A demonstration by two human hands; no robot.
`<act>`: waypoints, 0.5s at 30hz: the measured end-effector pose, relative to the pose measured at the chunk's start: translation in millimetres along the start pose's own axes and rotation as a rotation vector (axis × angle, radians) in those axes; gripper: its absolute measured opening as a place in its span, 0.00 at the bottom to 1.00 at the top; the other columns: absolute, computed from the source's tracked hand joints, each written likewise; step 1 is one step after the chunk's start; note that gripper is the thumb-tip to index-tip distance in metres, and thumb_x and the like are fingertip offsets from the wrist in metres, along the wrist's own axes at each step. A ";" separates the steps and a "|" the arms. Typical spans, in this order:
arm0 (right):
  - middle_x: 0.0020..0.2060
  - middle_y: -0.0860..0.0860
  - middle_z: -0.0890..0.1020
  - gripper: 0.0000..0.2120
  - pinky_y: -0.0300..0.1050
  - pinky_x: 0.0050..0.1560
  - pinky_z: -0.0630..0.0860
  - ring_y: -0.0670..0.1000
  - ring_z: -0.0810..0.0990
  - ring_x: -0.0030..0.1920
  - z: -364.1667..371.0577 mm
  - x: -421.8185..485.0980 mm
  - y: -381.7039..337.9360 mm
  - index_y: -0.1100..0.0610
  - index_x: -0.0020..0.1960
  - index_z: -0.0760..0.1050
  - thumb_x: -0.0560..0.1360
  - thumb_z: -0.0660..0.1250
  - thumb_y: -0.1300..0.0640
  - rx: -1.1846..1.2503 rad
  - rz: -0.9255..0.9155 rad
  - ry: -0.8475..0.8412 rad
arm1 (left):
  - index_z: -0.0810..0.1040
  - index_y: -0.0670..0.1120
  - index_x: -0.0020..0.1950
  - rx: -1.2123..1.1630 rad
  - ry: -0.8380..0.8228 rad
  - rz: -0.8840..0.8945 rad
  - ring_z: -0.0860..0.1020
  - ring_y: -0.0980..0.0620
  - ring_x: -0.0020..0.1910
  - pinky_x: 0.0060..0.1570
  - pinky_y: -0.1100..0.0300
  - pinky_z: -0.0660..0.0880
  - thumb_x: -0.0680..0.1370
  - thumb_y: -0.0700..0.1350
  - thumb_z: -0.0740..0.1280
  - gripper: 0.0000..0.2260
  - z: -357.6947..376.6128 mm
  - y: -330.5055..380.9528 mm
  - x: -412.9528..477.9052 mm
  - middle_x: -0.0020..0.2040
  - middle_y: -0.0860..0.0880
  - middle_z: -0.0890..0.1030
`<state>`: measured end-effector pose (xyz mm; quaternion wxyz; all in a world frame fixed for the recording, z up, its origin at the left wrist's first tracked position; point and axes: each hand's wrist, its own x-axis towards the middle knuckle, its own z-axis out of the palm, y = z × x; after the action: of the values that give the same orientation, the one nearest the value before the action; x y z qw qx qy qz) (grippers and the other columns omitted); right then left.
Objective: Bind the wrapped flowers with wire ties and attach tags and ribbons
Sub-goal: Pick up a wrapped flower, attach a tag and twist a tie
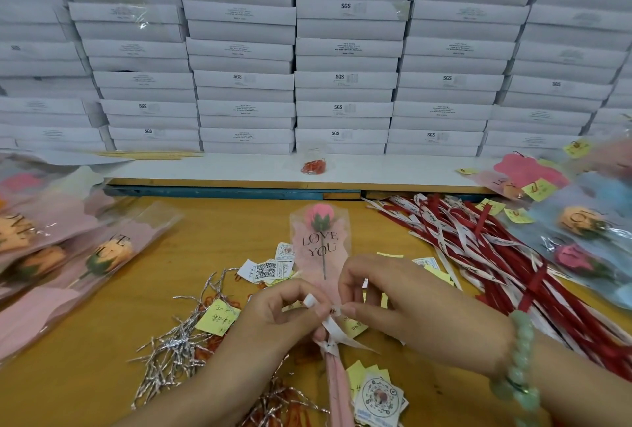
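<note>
The left hand (pixel 284 310) and right hand (pixel 393 300) each pinched the white ribbon (pixel 330 325) in their grip, tying it round the wrapped rose (pixel 319 245). The untagged flowers (pixel 113 248) stacked at left seemed yet to be done

wooden table (pixel 85 375) | wire ties (pixel 174 351) | tags (pixel 266 271) | ribbons (pixel 478 248) | wrapped flowers (pixel 102 255)

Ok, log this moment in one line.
left hand: pinches white ribbon | right hand: pinches white ribbon | item: pink wrapped flower | step: tying ribbon

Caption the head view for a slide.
Left hand and right hand pinch white ribbon on the wrapped pink flower.
</note>
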<state>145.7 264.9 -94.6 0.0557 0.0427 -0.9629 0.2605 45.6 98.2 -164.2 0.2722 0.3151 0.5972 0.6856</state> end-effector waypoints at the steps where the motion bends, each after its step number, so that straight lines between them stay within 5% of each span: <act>1: 0.41 0.37 0.76 0.04 0.31 0.40 0.69 0.40 0.74 0.42 0.3 -0.8 -1.6 0.45 0.44 0.72 0.78 0.65 0.49 0.016 0.012 -0.007 | 0.83 0.46 0.44 -0.005 0.005 0.001 0.78 0.51 0.35 0.44 0.57 0.72 0.67 0.53 0.76 0.13 -0.8 -0.5 0.1 0.36 0.44 0.80; 4: 0.37 0.31 0.76 0.04 0.31 0.37 0.71 0.39 0.75 0.35 2.9 -1.6 -5.4 0.46 0.42 0.75 0.77 0.67 0.50 0.121 0.044 -0.042 | 0.82 0.46 0.43 0.004 -0.002 0.012 0.80 0.51 0.36 0.40 0.64 0.75 0.67 0.51 0.77 0.11 -1.4 0.8 -1.0 0.37 0.43 0.83; 9: 0.33 0.39 0.80 0.05 0.31 0.30 0.68 0.39 0.75 0.28 11.7 -1.4 -7.3 0.50 0.41 0.81 0.72 0.72 0.50 0.111 0.078 0.003 | 0.83 0.46 0.42 0.036 0.030 0.034 0.79 0.53 0.36 0.39 0.65 0.76 0.68 0.44 0.76 0.06 1.0 4.4 -2.5 0.42 0.45 0.84; 15: 0.39 0.39 0.76 0.11 0.36 0.42 0.73 0.40 0.75 0.46 22.1 -2.6 -2.8 0.46 0.46 0.71 0.71 0.73 0.48 -0.013 -0.028 0.189 | 0.83 0.46 0.40 0.107 0.019 0.135 0.83 0.50 0.45 0.44 0.65 0.77 0.70 0.40 0.75 0.03 5.9 12.2 -6.8 0.43 0.44 0.84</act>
<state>146.7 251.4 -112.5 0.1503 0.0308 -0.9543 0.2565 54.5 95.3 -152.3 0.2026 0.3622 0.6128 0.6725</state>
